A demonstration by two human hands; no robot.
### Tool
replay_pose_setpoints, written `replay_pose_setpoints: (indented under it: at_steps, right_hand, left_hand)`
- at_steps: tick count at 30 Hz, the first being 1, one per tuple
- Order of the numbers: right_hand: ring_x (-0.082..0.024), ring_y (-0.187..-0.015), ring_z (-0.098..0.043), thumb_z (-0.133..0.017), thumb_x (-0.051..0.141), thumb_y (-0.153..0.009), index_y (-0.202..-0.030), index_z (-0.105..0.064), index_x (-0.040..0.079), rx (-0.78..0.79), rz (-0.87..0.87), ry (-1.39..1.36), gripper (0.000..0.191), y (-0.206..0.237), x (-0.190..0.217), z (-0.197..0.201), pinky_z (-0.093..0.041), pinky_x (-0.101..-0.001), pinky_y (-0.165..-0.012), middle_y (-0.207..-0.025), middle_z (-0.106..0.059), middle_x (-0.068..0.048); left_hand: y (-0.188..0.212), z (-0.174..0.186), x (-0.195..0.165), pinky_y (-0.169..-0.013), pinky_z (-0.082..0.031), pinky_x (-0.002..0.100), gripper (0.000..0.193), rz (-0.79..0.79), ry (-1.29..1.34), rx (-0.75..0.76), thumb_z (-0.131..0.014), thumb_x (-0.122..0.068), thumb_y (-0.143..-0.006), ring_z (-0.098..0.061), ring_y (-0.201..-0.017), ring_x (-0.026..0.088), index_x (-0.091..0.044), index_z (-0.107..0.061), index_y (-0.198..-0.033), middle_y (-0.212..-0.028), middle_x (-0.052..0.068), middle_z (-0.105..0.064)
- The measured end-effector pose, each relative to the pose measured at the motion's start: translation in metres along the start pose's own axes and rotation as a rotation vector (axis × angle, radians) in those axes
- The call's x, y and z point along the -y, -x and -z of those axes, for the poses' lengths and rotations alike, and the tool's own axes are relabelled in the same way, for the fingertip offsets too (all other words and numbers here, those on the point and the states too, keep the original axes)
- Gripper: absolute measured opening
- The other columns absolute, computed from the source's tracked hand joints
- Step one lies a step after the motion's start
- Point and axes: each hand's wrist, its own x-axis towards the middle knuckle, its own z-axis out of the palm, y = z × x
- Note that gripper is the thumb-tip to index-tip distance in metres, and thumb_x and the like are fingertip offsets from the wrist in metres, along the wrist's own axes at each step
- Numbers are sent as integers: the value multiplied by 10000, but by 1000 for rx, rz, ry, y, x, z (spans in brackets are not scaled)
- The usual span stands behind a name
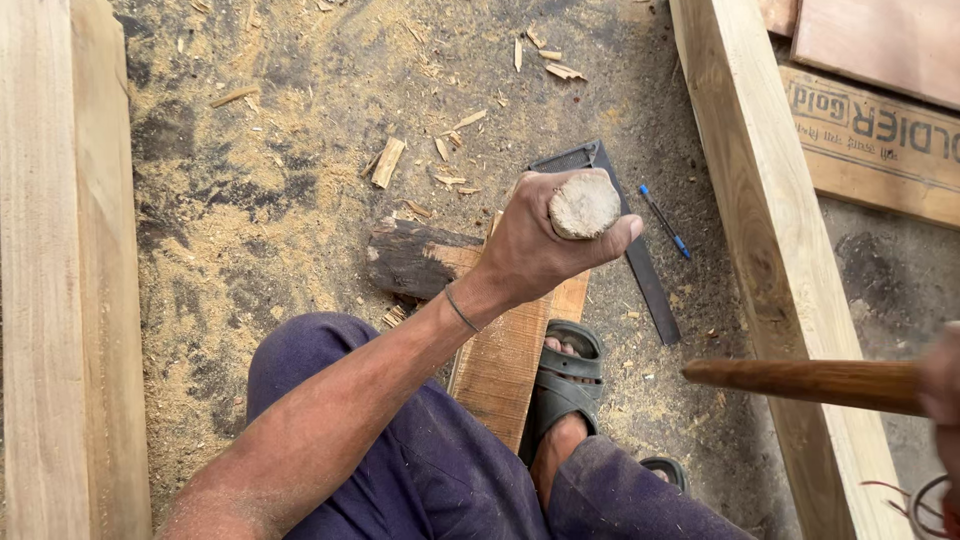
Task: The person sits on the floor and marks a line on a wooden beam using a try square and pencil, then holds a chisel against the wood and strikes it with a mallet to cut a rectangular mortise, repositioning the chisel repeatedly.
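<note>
My left hand point(540, 250) is clenched around a round wooden tool handle point(585, 205), seen end-on and standing upright over a reddish wooden board point(500, 370). A thin band circles that wrist. At the right edge, only part of my right hand point(945, 385) shows, gripping a brown wooden handle point(800, 382) that points left; its head is out of view. My foot in a green sandal point(562, 385) rests on the board's right side.
A dark chunk of wood point(410, 258) lies under the board's far end. A black metal square point(645, 275) and a blue pen point(665, 222) lie on the sawdust-covered ground. Pale timber beams run along the left point(60, 270) and right point(770, 230). A cardboard box point(880, 135) sits at the upper right.
</note>
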Motion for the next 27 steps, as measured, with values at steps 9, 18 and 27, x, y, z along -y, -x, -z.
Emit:
replay_pose_setpoints:
  at_steps: [9, 18, 27]
  right_hand:
    - [-54, -385, -288, -406, 406, -1117, -937, -409, 191, -131, -103, -6, 280, -1, -5, -10, -333, -311, -461, -474, -333, 61]
    - [-55, -368, -277, -397, 583, -1074, -995, -386, 203, -136, -133, 42, 388, 3, -1, -25, -320, -314, -440, -488, -312, 58]
    - [-62, -406, -332, -496, 700, -984, -940, -408, 160, 6, -24, 27, 548, 11, -21, -13, -361, -279, -433, -547, -359, 47]
  left_hand:
    - [8, -9, 5, -623, -575, 280, 265, -25, 63, 29, -767, -309, -957, -677, -679, 76, -116, -668, -805, -716, -31, -665]
    - [7, -6, 4, -627, -579, 284, 242, -12, 41, 28, -775, -305, -943, -694, -693, 74, -113, -692, -822, -726, -30, -683]
    - [9, -7, 4, -634, -590, 283, 263, -5, 31, 31, -782, -311, -930, -696, -685, 81, -102, -683, -805, -722, -25, -679]
